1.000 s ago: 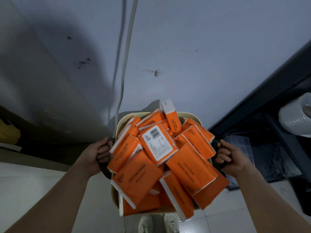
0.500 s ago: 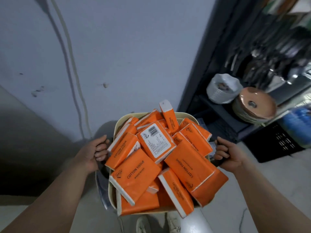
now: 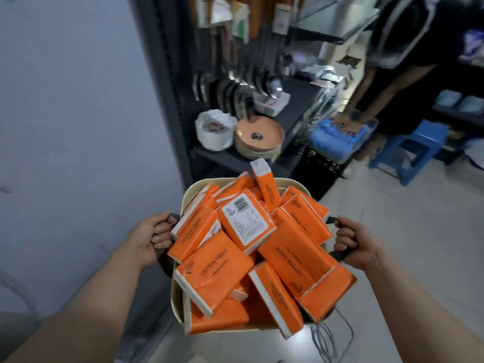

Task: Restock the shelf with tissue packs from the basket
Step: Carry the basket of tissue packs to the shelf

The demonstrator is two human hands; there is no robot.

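Observation:
A cream basket (image 3: 192,191) is carried at waist height, piled with several orange tissue packs (image 3: 217,265) marked COTTON TISSUE; one pack (image 3: 247,220) lies barcode side up. My left hand (image 3: 150,238) grips the dark handle on the basket's left side. On the right side, my right hand (image 3: 352,242) curls round the other dark handle. A dark shelf unit (image 3: 222,158) stands just beyond the basket.
The shelf holds stacked white bowls (image 3: 214,132), copper-coloured plates (image 3: 258,137) and hanging utensils. Another person (image 3: 392,74) bends over blue packs (image 3: 337,134) on a black crate. A blue stool (image 3: 411,150) stands at right. A pale wall is on the left; cables lie on the floor.
The view has swung right from the bare wall to the shelf unit and the other person. Both hands keep their hold on the basket handles; the packs have not shifted.

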